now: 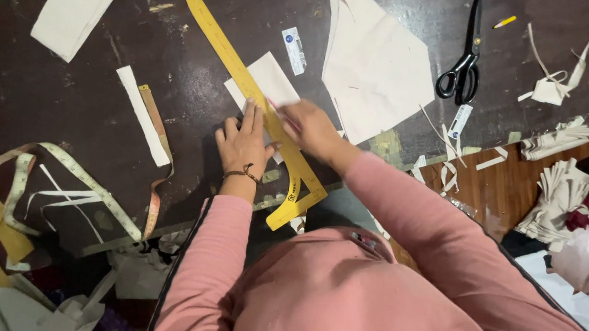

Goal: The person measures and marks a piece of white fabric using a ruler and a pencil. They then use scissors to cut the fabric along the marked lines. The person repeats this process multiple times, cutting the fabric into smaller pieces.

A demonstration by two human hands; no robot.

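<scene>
A long yellow tailor's curve ruler [234,65] lies diagonally across a small white fabric piece [274,79] on the dark table [180,41]. My left hand [242,143] presses flat on the ruler, fingers spread, with a bracelet at the wrist. Just to the right of the ruler's edge, my right hand [311,125] is blurred, its fingers pinched on a thin marking tool that I cannot make out clearly. Both sleeves are pink.
A larger cream fabric panel [374,64] lies to the right, with black scissors [464,57] and a yellow chalk bit [505,22] beyond. A measuring tape [93,188] and white strips [142,114] lie left. Fabric scraps [559,194] pile on the floor at right.
</scene>
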